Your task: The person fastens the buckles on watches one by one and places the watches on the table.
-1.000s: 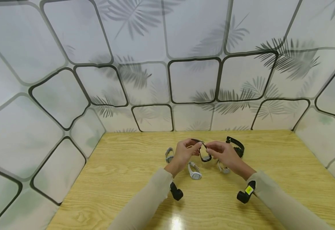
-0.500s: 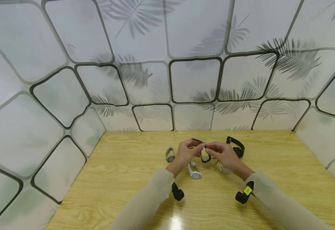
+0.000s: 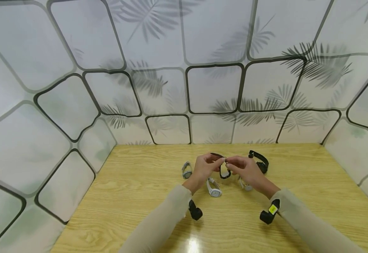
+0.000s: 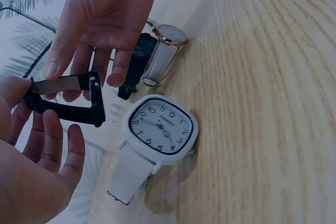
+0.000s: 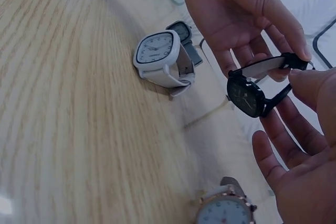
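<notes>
Both hands meet above the middle of the bench (image 3: 133,196), the left hand (image 3: 203,168) and the right hand (image 3: 245,169) each pinching 1 strap end of the black watch (image 3: 224,172) between thumb and fingertips, so the watch hangs in the air between them, clear of the wood. From the right wrist view its dark round face (image 5: 245,94) dangles below the 2 strap ends, which are drawn close together near the fingertips; I judge the strap is being closed into a loop, and whether the buckle has caught cannot be told. Lying on the bench are 4 other watches: a white square watch (image 3: 214,188) just below the hands, a grey watch (image 3: 186,170) to the left, a rose-rimmed white watch (image 5: 226,211) under the right hand, and another black watch (image 3: 260,161) behind, all untouched.
</notes>
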The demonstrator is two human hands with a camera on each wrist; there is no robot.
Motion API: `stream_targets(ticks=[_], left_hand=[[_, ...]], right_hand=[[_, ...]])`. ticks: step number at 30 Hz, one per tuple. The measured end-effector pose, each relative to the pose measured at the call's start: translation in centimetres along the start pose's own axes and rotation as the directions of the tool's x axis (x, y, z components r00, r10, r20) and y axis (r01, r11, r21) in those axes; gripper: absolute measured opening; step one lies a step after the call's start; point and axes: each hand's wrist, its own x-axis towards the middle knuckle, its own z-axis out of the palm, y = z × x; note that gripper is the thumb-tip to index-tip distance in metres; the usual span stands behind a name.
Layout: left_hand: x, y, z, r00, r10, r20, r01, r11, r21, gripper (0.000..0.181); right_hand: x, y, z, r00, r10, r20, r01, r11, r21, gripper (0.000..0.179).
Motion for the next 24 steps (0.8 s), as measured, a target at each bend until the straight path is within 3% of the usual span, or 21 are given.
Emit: stream_targets(ticks=[5,9,17,19,24], left_hand=[[0.3,0.5,-0.4,0.997,0.072,0.004,-0.072,0.995,0.063,0.022],[0.5,1.0,-0.8,0.992,0.127,0.004,-0.126,0.975,0.184,0.019],[1.0,1.5,-1.1,0.965,0.259,0.050,-0.253,0.855,0.453,0.015],[1.1,1.6,-1.0,0.961,0.272,0.056,-0.265,0.834,0.484,0.015],[1.1,1.8,-0.7,0.954,0.293,0.067,-0.285,0.809,0.514,0.012]], right_hand=[[0.3,-0.7,-1.0,0.999,-0.033,-0.003,0.033,0.998,-0.054,0.037],[0.9,-1.6,-1.8,0.998,-0.062,0.002,0.062,0.993,-0.101,0.038],[2.2,-3.7,-2.6,0.992,-0.123,0.030,0.127,0.965,-0.228,0.035],[2.5,-4.1,-2.5,0.991,-0.130,0.038,0.135,0.957,-0.256,0.034],[2.9,-5.0,-1.9,0.989,-0.133,0.068,0.147,0.949,-0.278,0.032]])
